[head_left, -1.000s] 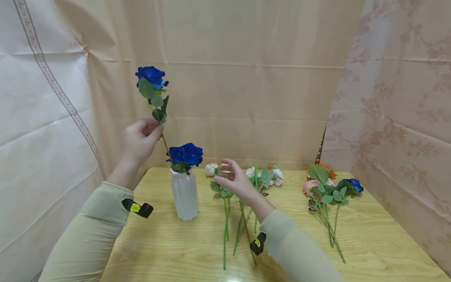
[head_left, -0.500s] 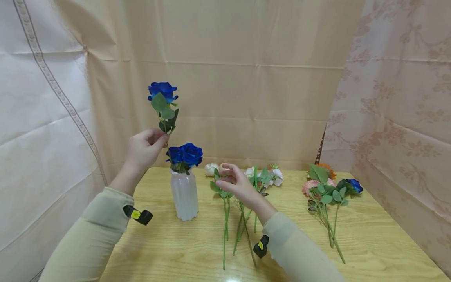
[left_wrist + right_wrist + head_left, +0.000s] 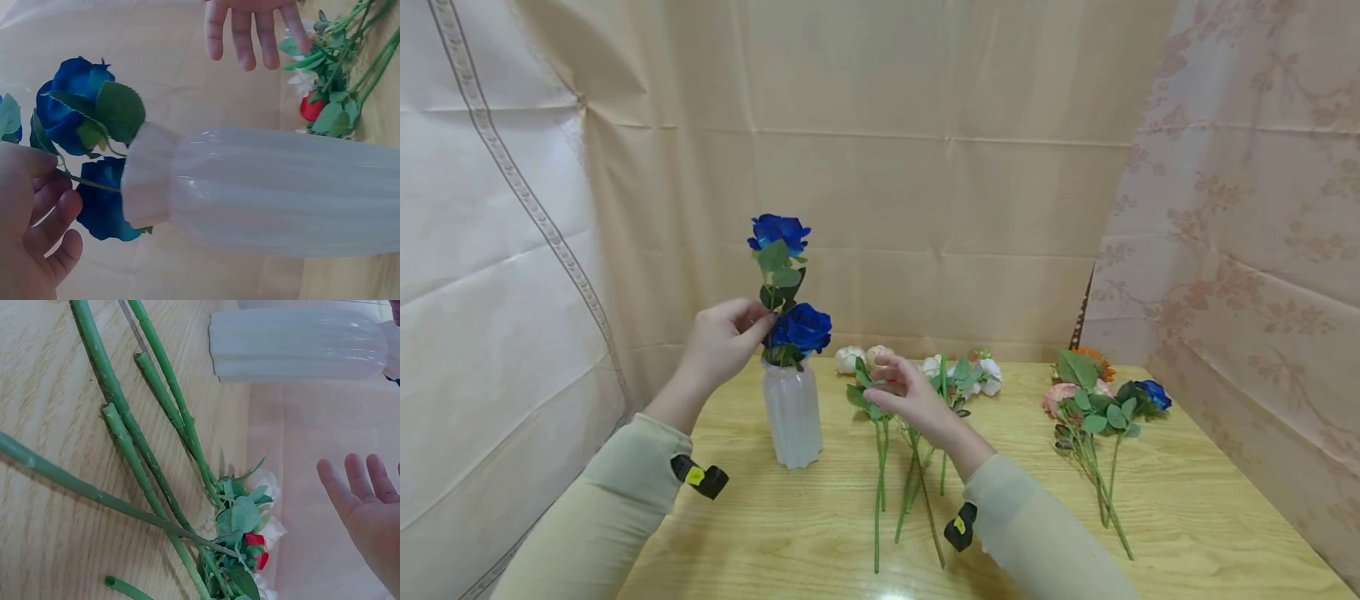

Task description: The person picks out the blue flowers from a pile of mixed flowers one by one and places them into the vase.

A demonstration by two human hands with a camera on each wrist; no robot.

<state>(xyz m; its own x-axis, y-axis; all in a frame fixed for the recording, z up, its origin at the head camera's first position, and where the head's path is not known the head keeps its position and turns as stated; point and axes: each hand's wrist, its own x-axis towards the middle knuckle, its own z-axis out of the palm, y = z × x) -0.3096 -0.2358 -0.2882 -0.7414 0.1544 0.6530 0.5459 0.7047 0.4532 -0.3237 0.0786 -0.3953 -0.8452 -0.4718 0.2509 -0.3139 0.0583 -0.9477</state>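
Observation:
My left hand [image 3: 724, 337] pinches the stem of a blue rose [image 3: 778, 235] between thumb and fingers, just above the white vase [image 3: 793, 417]. In the left wrist view that stem [image 3: 94, 183] runs down into the mouth of the vase. Two more blue roses [image 3: 808, 327] sit in the vase, their heads close above its rim. Over the flowers lying mid-table, my right hand [image 3: 913, 400] hovers with its fingers spread and holds nothing. The right wrist view shows this hand [image 3: 375, 519] apart from the stems and the vase.
White flowers [image 3: 849, 360] and a red one [image 3: 256, 549] lie mid-table, their green stems [image 3: 877, 500] pointing toward me. At the right lies another bunch with a pink flower [image 3: 1060, 398], an orange flower [image 3: 1097, 364] and a blue rose [image 3: 1153, 394]. Curtains [image 3: 925, 192] surround the wooden table [image 3: 1015, 533].
My left hand has moved down and to the right, lowering the blue rose and its stem into the vase. The right hand has shifted slightly down and right.

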